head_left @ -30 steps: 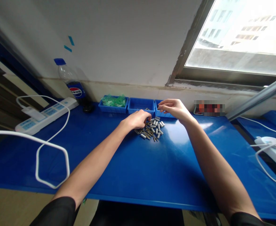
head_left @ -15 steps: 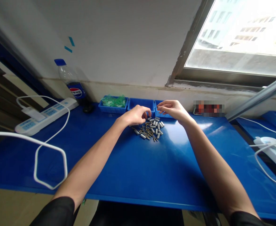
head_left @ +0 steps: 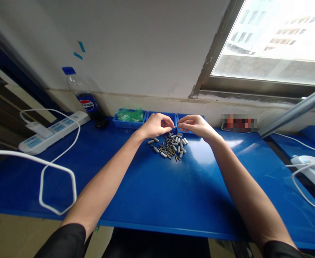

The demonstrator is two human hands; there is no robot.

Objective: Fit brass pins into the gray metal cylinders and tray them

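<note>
My left hand [head_left: 157,125] hovers just above the back of a loose pile, in front of the middle blue bin [head_left: 171,115]. Its thumb and index finger are pinched together; whatever they hold is too small to make out. Close by on the right, my right hand [head_left: 195,125] is also pinched, its fingertips facing the left ones before the right blue bin [head_left: 195,134]. Any piece in it cannot be made out. Beneath them on the blue table [head_left: 157,193] lie several short grey cylinders [head_left: 163,155] mixed with thin brass-and-dark rods [head_left: 168,150].
A left blue bin [head_left: 127,125] holds green plastic wrap [head_left: 130,114]. Further left stand a cola bottle [head_left: 86,102] and a white power strip [head_left: 56,130] with a looping white cable [head_left: 75,186]. A blurred-out object [head_left: 239,123] rests by the wall. Another power strip [head_left: 311,173] lies at right.
My left hand has risen from the pile and moved slightly right, bringing its pinched fingertips close to the right hand's. My right hand has stayed nearly in place.
</note>
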